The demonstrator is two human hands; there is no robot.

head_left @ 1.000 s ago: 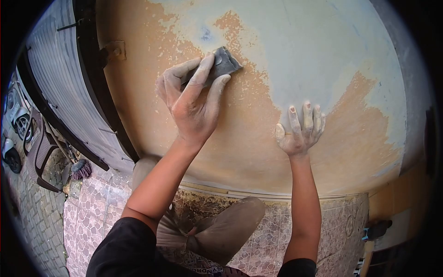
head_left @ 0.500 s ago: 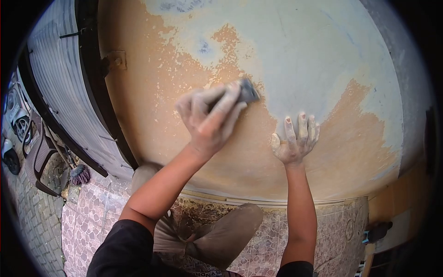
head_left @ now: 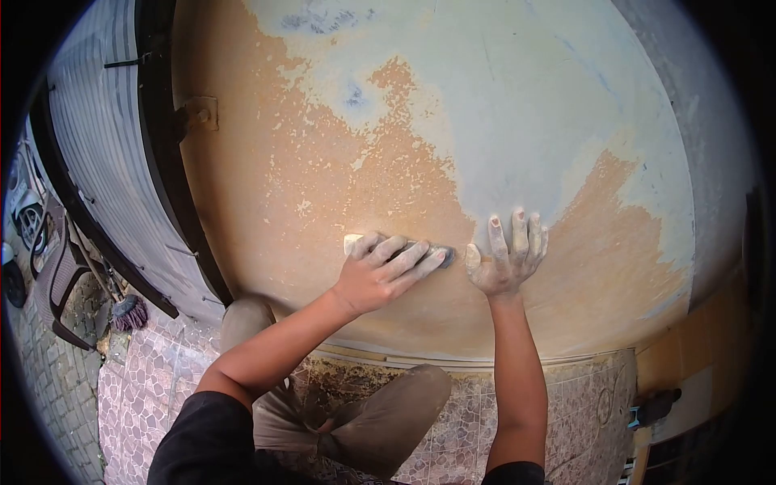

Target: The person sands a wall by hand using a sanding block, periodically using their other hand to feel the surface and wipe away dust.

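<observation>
My left hand point(head_left: 384, 271) is closed over a dark sanding block point(head_left: 444, 257) and presses it to the wall. A pale end of the block shows beside the knuckles; the fingers cover most of the rest. The wall point(head_left: 323, 210) has patchy orange paint with pale, bluish-white areas of bare or filled surface. To the right, my right hand point(head_left: 507, 257) lies flat on the wall with fingers stretched upward and thumb apart, holding nothing. Whitish dust coats the fingers of both hands. The block's dark end is close to the right thumb.
A dark frame with a corrugated sheet point(head_left: 97, 113) borders the wall on the left. Beyond it are a brown chair point(head_left: 61, 283), a mop point(head_left: 129, 311) and a parked motorbike point(head_left: 31, 226). Patterned tiles point(head_left: 137, 380) cover the floor around my bent legs.
My left hand has moved down the wall with the sanding block, which now lies nearly level. My right hand stays flat on the same part of the wall; the view has shifted slightly.
</observation>
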